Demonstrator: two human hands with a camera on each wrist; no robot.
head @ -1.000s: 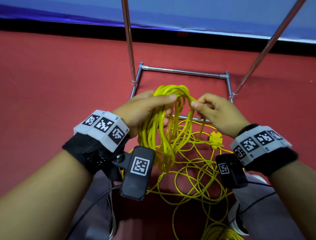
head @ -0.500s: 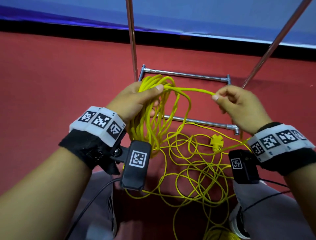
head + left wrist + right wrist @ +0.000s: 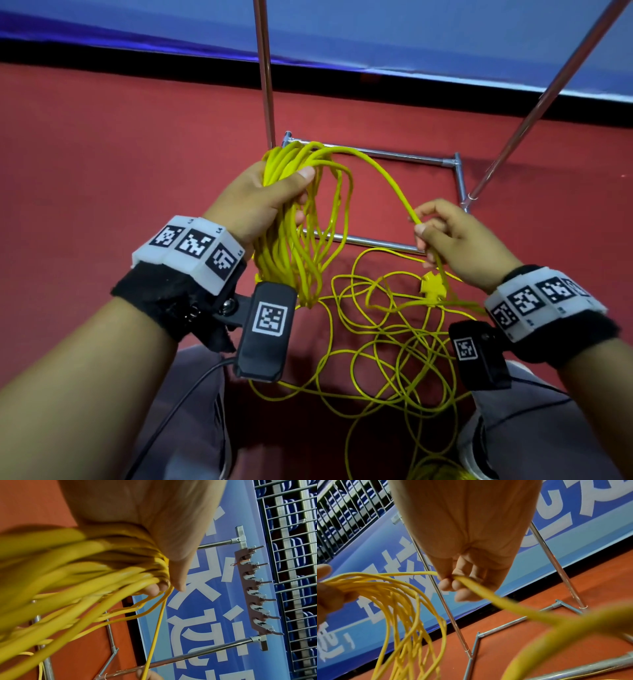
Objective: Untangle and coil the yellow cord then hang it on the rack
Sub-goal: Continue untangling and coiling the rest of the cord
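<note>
Rack [image 3: 373, 155] stands on the red floor [image 3: 120, 154] ahead, nothing hung on it. Yellow cord [image 3: 394, 346] lies largely tangled below my hands; gathered loops hang from my left hand [image 3: 263, 202], its grip closed round them. My right hand [image 3: 455, 236], pinching one strand, has drawn away from the left within the last second, paying out slack for another loop. Coiling is judged partway. Plug [image 3: 434, 287] lies loose.

Right hand [image 3: 467, 574] pinches the yellow cord [image 3: 488, 599] (blurred near the lens) before the rack [image 3: 447, 608]
</note>
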